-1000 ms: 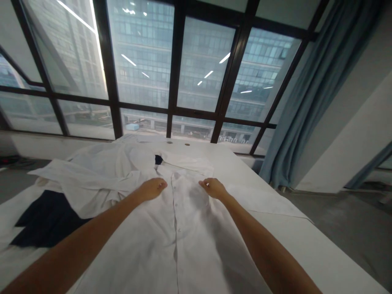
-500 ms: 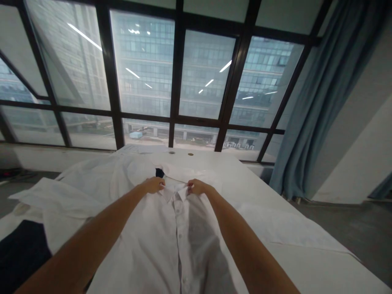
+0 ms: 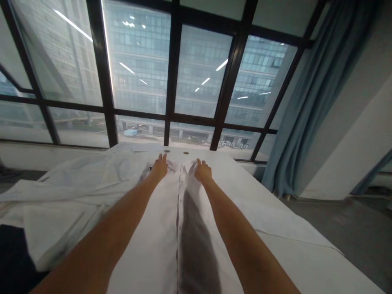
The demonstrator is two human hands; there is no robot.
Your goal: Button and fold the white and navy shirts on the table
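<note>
A white button-up shirt (image 3: 162, 228) stretches over the table away from me, its button front running down the middle. Near the collar, my left hand (image 3: 160, 166) pinches the fabric on the left side. On the opposite side my right hand (image 3: 202, 170) grips the shirt at about the same height. Both arms reach far forward, and the shirt is pulled fairly straight between the hands and me. A grey shadow lies along the right of the buttons. The collar is partly hidden and blurred.
Rumpled white garments (image 3: 70, 196) are heaped at the left, with a dark cloth (image 3: 15, 253) at the lower left. The white table (image 3: 294, 253) carries a flat white cloth at the right. Windows (image 3: 199, 73) and a blue curtain (image 3: 303, 118) stand beyond.
Both hands have moved forward, farther from me, drawing the shirt's collar end toward the far side of the table. The view has shifted slightly to the right.
</note>
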